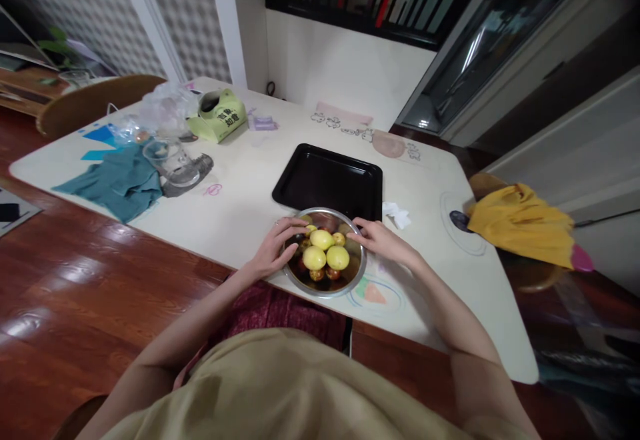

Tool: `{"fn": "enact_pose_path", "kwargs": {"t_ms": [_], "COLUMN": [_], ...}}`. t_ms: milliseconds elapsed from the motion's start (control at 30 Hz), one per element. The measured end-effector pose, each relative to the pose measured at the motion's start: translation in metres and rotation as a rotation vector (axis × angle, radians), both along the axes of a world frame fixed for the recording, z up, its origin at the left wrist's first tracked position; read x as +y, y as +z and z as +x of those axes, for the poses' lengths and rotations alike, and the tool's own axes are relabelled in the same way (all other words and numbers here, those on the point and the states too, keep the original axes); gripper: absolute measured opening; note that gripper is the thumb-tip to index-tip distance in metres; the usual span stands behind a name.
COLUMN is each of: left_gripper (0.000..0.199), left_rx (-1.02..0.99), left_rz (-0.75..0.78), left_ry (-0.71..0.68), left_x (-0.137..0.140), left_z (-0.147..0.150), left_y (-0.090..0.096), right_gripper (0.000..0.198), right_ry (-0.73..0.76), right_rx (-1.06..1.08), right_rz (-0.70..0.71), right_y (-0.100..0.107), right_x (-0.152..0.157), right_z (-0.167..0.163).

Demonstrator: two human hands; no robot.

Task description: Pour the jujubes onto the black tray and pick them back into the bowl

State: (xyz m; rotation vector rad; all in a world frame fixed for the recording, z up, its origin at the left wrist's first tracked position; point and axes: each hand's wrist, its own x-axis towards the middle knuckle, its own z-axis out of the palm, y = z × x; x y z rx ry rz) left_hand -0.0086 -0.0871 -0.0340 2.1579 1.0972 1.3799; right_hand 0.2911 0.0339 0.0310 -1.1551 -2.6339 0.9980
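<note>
A round stainless steel bowl [325, 288] sits at the near edge of the white table. Three large, smooth yellow fruits [315, 258] lie on top inside it, with several smaller fruits [317, 275] mottled brown and yellow around and beneath them. My left hand [276, 248] grips the bowl's left rim, its fingers reaching over the inside edge. On the opposite side, my right hand [383, 239] holds the right rim with fingers curled over it. Just beyond the bowl lies a black rectangular tray [330, 180], its near edge partly hidden by the bowl.
A crumpled white tissue [397, 215] lies right of the tray. Farther left are a clear plastic container [171, 162], teal cloth [117, 180], clear plastic bags [167, 110] and a green box [220, 117]. Yellow cloth [520, 222] drapes a chair at the table's right end.
</note>
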Motion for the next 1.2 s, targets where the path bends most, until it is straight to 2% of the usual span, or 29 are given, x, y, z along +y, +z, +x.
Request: {"fn": "enact_pose_path", "kwargs": {"t_ms": [167, 267, 400, 467, 633, 767, 833, 933, 1067, 1200], "left_gripper": [0.044, 0.045, 0.050, 0.052, 0.057, 0.063, 0.063, 0.063, 0.065, 0.069], "left_rx": [0.008, -0.010, -0.128, -0.182, -0.163, -0.119, -0.102, -0.068, -0.031, -0.008], "left_rz": [0.005, 0.014, 0.027, 0.039, 0.162, 0.211, 0.200, 0.155, 0.074, 0.000], "left_ry": [0.014, 0.031, 0.104, 0.165, 0.213, 0.232, 0.237, 0.224, 0.189, 0.171], "left_x": [0.000, 0.000, 0.002, 0.003, 0.004, 0.006, 0.006, 0.007, 0.006, 0.005], "left_z": [0.000, 0.001, 0.003, 0.004, 0.005, 0.005, 0.005, 0.005, 0.007, 0.008], "left_y": [-0.002, -0.003, -0.005, -0.005, -0.009, -0.016, -0.018, -0.019, -0.015, -0.013], "right_gripper": [0.057, 0.059, 0.058, 0.057, 0.048, 0.035, 0.023, 0.011, 0.020, 0.030], "right_ry": [-0.083, -0.165, -0.245, -0.293, -0.328, -0.361, -0.414, -0.534, -0.615, -0.650], "right_rx": [0.246, 0.312, 0.426, 0.478, 0.416, 0.364, 0.349, 0.285, 0.221, 0.117], "right_rz": [-0.246, -0.372, -0.538, -0.554, -0.375, -0.312, -0.262, -0.107, 0.046, 0.221], "right_y": [-0.026, -0.037, -0.037, -0.029, 0.006, 0.024, 0.027, 0.025, 0.023, 0.025], "right_x": [0.010, 0.012, 0.006, 0.004, 0.018, 0.043, 0.058, 0.080, 0.102, 0.104], "right_z": [-0.008, -0.012, -0.017, -0.018, -0.018, -0.027, -0.038, -0.055, -0.069, -0.069]}}
